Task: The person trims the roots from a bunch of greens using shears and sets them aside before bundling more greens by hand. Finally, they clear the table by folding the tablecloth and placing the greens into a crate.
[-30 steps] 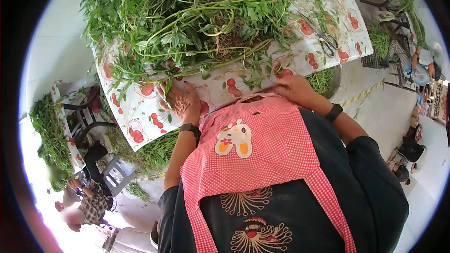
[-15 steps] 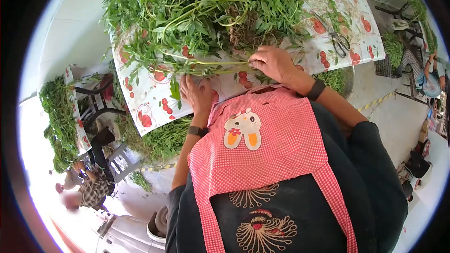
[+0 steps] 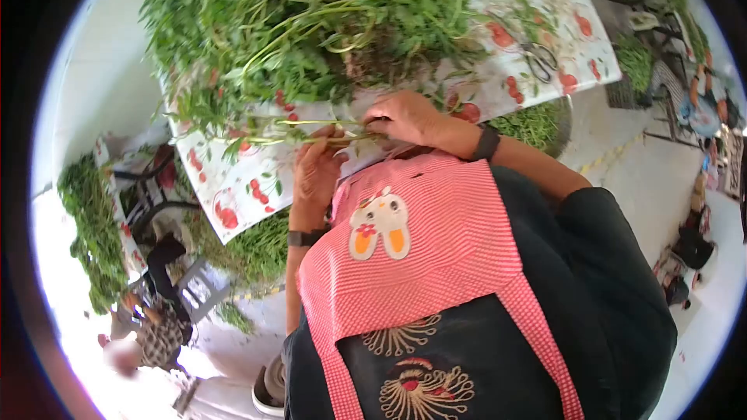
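Observation:
A few long green plant stems (image 3: 272, 122) with leaves at their left end lie across the near edge of a table, in front of my body. My right hand (image 3: 408, 117) is closed round the right end of these stems, its fingertips bent inward. My left hand (image 3: 315, 175) grips them further left, fingers curled against the stems from below. Beyond both hands rises a large heap of leafy green plants (image 3: 257, 23), with brown roots (image 3: 366, 62) showing at its near side. To the right of the heap lie scissors (image 3: 541, 62) with dark handles.
A fruit-print cloth (image 3: 226, 194) covers the table. Cut greens (image 3: 529, 124) sit in a round container below its right side, and more greens (image 3: 261, 249) lie below at left. A seated person (image 3: 159, 334) is at lower left; another person (image 3: 704, 101) is at far right.
My left hand has come up to the stems and its fingers have curled onto them. The right hand keeps its hold. The whole view has shifted slightly.

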Demonstrator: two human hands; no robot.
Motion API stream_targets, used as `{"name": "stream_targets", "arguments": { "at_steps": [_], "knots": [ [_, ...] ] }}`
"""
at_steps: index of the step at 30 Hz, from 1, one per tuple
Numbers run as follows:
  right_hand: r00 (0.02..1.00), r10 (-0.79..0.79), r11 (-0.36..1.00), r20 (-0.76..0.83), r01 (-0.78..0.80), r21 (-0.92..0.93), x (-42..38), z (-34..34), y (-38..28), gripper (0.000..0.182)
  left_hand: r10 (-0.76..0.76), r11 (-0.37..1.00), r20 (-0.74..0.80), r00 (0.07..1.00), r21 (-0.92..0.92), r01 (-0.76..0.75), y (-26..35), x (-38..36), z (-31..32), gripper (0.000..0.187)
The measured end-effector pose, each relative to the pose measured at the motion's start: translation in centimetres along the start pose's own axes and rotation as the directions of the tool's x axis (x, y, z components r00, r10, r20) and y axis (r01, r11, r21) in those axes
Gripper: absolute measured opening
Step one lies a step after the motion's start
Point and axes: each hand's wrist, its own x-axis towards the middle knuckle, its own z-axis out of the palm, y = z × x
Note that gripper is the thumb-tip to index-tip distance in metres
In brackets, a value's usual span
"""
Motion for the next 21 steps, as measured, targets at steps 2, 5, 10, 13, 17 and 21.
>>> {"name": "stream_targets", "arguments": {
  "at_steps": [2,5,10,13,17,21],
  "knots": [
    [0.999,0.011,1.000,-0.047,-0.009,0.029,-0.9,-1.8,-0.5,0.016,0.014,0.998,0.011,1.000,0.061,-0.015,0.0,0.3,0.2,0.024],
    [0.944,-0.012,0.997,-0.331,-0.015,-0.080,-3.4,-6.1,2.4,0.018,0.073,0.967,-0.181,0.981,0.253,-0.026,0.1,0.2,0.0,0.028],
    [0.773,0.154,0.785,-0.616,-0.475,-0.398,-13.3,-15.3,13.9,0.052,-0.069,0.892,-0.362,0.930,0.395,0.220,-0.1,0.9,-2.2,0.036],
    [0.763,0.363,0.793,-0.534,-0.554,-0.252,-15.4,-16.0,17.1,0.070,-0.134,0.806,-0.460,0.878,0.465,0.367,1.0,-1.1,-1.7,0.039],
    [0.743,0.489,0.614,-0.456,-0.665,-0.425,-15.2,-14.7,17.7,0.071,0.084,0.778,-0.452,0.888,0.587,0.226,2.0,-1.7,0.0,0.037],
    [0.731,0.505,0.546,-0.459,-0.683,-0.486,-14.5,-14.6,17.1,0.071,0.206,0.895,-0.435,0.877,0.445,0.010,2.8,-0.7,2.0,0.038]
  ]
}}
